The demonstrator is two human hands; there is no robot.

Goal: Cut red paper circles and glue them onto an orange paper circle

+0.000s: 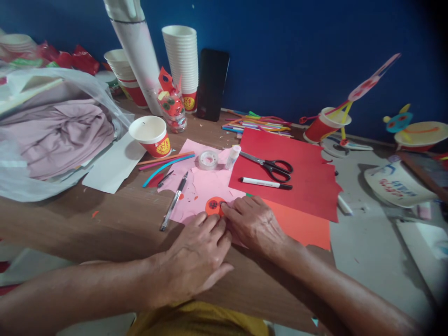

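An orange paper cutout point(212, 206) with dark round eye shapes lies on pink paper point(206, 181), its lower part hidden by my hands. My left hand point(201, 254) has its fingers curled over the cutout's near edge, thumb held out to the side. From the right, my right hand point(255, 224) is closed, its thumb tip pressed on the cutout beside one dark eye. Left of them lies a clear pen point(175, 200). Beyond the cutout are a tape roll point(208, 160) and a glue stick point(233, 157). Black-handled scissors point(276, 169) and a white marker point(265, 183) rest on red paper point(301, 196).
Orange paper point(304, 226) sits under the red sheet. A paper cup point(150, 137), a stack of cups point(180, 60), a decorated clear cup point(175, 114) and a phone point(213, 84) stand behind. Pipe cleaners point(257, 123) lie at the wall. A plastic bag with cloth point(66, 135) is left.
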